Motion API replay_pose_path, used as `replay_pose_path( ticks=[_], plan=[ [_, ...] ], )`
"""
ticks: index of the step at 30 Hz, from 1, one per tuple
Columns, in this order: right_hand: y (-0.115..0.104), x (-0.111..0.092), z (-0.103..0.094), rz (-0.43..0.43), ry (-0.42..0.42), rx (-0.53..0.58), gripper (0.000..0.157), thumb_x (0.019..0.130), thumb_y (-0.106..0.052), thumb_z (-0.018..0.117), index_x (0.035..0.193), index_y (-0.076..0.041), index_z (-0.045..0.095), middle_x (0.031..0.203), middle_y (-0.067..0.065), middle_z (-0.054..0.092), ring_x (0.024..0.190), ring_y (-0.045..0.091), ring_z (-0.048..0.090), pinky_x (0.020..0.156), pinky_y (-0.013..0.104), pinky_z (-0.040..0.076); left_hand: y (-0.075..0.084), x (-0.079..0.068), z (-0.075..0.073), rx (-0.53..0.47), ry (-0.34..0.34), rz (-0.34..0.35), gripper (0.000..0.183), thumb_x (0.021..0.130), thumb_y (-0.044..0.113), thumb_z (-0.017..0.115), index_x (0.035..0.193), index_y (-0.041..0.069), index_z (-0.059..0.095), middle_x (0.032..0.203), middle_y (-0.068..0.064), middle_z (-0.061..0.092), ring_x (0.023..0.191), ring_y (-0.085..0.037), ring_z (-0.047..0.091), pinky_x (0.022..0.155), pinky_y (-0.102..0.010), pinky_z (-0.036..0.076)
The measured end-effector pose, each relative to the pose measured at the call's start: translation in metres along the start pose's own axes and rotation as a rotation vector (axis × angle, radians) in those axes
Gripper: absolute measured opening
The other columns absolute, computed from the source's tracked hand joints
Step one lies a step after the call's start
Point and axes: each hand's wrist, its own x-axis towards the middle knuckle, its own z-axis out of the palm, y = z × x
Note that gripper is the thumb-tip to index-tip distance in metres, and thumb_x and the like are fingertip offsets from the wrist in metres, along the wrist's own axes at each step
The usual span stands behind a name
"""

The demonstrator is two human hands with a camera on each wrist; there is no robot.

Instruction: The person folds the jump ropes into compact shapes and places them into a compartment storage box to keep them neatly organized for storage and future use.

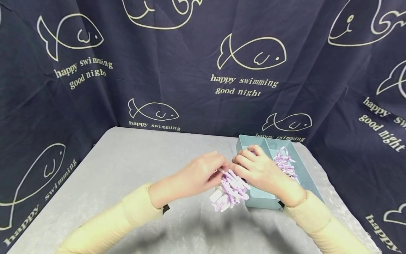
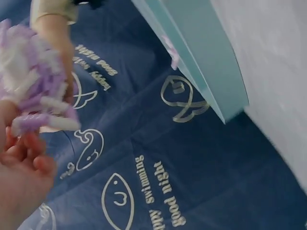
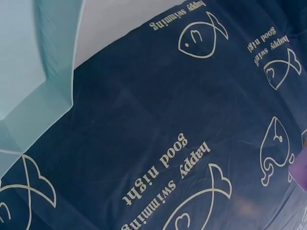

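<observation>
My left hand (image 1: 203,171) pinches the top of a bundle of small purple and white tubes (image 1: 234,188). The bundle hangs over the table, in front of the box. In the left wrist view the left fingers (image 2: 29,155) curl at the bundle's lower side. Right beside it, my right hand (image 1: 258,173) reaches over the box with bent fingers, close to the left fingertips. Its fingertips are hidden, so I cannot tell what it holds. At the right wrist view's edge only a purple piece (image 3: 300,170) shows, and no hand.
A light blue box (image 1: 306,169) with a divider stands at the right of the grey table (image 1: 142,151). More purple and white tubes (image 1: 285,164) lie in its right compartment. A dark blue curtain (image 1: 190,77) with fish drawings encloses the table's back and sides.
</observation>
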Motion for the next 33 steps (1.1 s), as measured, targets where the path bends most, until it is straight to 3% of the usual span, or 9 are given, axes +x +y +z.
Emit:
replay_pose_path(
  ticks=[4,8,15,20,25,29,33],
  plan=[
    [-0.002,0.0,0.003,-0.013,-0.021,0.019,0.02,0.091,0.0,0.043,0.094,-0.008,0.061,0.082,0.002,0.057,0.073,0.019,0.054,0.073,0.041,0.041,-0.002,-0.001,-0.007,-0.173,-0.101,-0.098,0.018,0.075,-0.006,0.058,0.084,0.009,0.052,0.079,0.004,0.051,0.077,-0.008,0.045,0.069,-0.015,0.039],
    [-0.003,-0.003,0.009,-0.01,-0.025,0.051,0.02,0.092,0.0,0.042,0.092,-0.009,0.06,0.082,0.0,0.057,0.073,0.018,0.054,0.075,0.041,0.041,-0.007,-0.001,-0.013,-0.277,-0.15,-0.125,0.017,0.071,-0.005,0.062,0.078,0.01,0.057,0.074,0.005,0.052,0.072,-0.007,0.048,0.064,-0.016,0.041],
    [-0.003,-0.011,0.018,0.062,-0.012,0.052,0.021,0.092,-0.001,0.041,0.087,-0.008,0.06,0.082,0.001,0.059,0.076,0.022,0.055,0.074,0.04,0.041,-0.013,0.001,-0.026,-0.346,-0.227,-0.154,0.01,0.08,-0.001,0.067,0.084,0.008,0.068,0.084,0.003,0.066,0.077,-0.003,0.058,0.073,-0.013,0.047],
    [-0.001,-0.018,0.017,0.132,-0.01,0.077,0.023,0.096,-0.007,0.039,0.088,-0.007,0.061,0.083,0.003,0.06,0.079,0.024,0.055,0.075,0.041,0.041,-0.019,-0.002,-0.028,-0.358,-0.287,-0.153,0.022,0.081,0.003,0.07,0.103,0.008,0.069,0.101,0.001,0.068,0.089,-0.003,0.061,0.083,-0.014,0.046],
    [-0.001,-0.02,0.017,0.158,-0.004,0.101,0.023,0.097,-0.012,0.041,0.089,-0.006,0.061,0.084,0.003,0.06,0.08,0.023,0.056,0.075,0.041,0.041,-0.022,-0.004,-0.022,-0.354,-0.221,-0.135,0.029,0.079,0.005,0.074,0.106,0.009,0.069,0.101,0.001,0.068,0.09,-0.003,0.062,0.082,-0.014,0.047],
    [-0.001,-0.019,0.017,0.149,0.007,0.109,0.021,0.097,-0.011,0.042,0.088,-0.006,0.061,0.083,0.002,0.06,0.079,0.023,0.056,0.075,0.04,0.041,-0.02,-0.005,-0.017,-0.318,-0.143,-0.119,0.025,0.075,0.004,0.077,0.098,0.009,0.068,0.094,0.002,0.068,0.085,-0.004,0.061,0.079,-0.013,0.047],
    [-0.003,-0.018,0.017,0.127,-0.005,0.12,0.022,0.096,-0.008,0.04,0.088,-0.007,0.061,0.083,0.002,0.06,0.079,0.022,0.055,0.076,0.04,0.04,-0.019,-0.005,-0.014,-0.245,-0.112,-0.09,0.025,0.069,0.008,0.081,0.088,0.01,0.065,0.085,0.005,0.063,0.081,-0.006,0.057,0.075,-0.012,0.045]
  ],
)
